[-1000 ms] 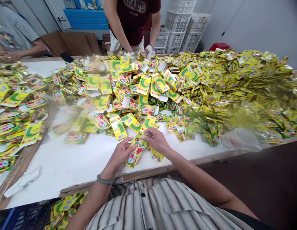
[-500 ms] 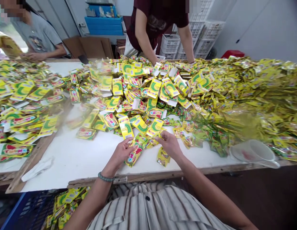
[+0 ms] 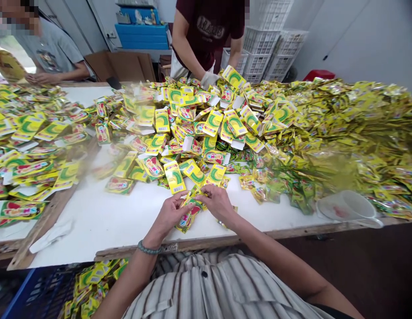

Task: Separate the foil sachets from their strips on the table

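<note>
My left hand (image 3: 170,215) is closed around a small stack of yellow-green sachets (image 3: 189,217), held just above the white table (image 3: 102,221) near its front edge. My right hand (image 3: 218,203) pinches the top of the same stack, fingers pressed together. Just beyond my fingers lie yellow carton packs (image 3: 174,176) with green arcs and barcodes. A huge heap of loose yellow sachets (image 3: 325,128) covers the table to the right and behind.
A translucent plastic jug (image 3: 348,207) lies on its side at the right front edge. A person in a maroon shirt (image 3: 209,26) works opposite with a gloved hand (image 3: 209,79). Another person (image 3: 49,48) stands far left. White crates (image 3: 262,48) are stacked behind. A blue crate (image 3: 33,297) with packs sits below.
My right hand came back left from the table and now pinches the sachet stack together with my left. The person opposite has lifted a yellow pack.
</note>
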Tool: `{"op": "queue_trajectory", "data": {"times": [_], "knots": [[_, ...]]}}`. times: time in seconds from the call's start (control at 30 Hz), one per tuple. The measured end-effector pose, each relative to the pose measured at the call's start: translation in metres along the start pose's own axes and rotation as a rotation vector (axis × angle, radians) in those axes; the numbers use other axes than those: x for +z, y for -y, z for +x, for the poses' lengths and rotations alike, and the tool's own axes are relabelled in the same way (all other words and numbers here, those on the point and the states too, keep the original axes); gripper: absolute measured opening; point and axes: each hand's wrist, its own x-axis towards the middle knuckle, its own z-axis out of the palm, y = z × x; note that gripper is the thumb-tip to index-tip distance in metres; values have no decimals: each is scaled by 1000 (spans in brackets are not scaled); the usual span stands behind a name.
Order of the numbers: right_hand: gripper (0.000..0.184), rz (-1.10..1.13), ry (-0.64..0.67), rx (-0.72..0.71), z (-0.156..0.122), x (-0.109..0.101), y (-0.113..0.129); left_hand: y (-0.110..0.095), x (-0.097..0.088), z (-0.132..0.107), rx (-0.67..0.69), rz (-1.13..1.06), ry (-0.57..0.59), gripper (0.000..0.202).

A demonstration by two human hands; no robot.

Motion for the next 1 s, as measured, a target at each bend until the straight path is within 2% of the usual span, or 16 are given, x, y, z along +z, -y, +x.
{"op": "queue_trajectory", "data": {"times": [0.13, 0.2, 0.33, 0.5, 0.63, 0.8, 1.0], "knots": [[5, -4, -20, -40, -2, -6, 6, 3, 2, 1, 7, -69, 5, 78], [8, -69, -52, -52, -2, -8, 11, 5, 2, 2, 35, -72, 9, 75], [8, -151, -34, -121, -4, -10, 20, 5, 1, 1, 55, -57, 5, 71], [7, -153, -153, -159, -6, -8, 20, 5, 0, -1, 90, -100, 13, 68], [10, -159, -56, -156, -8, -3, 19, 6, 2, -1, 96, -139, -19, 66], [14, -192, -88, -139, -11, 1, 23, 6, 3, 0, 92, -133, -19, 65], [17, -106, 114, -108, -15, 7, 28, 11, 4, -1, 104, -71, -27, 58]]}}
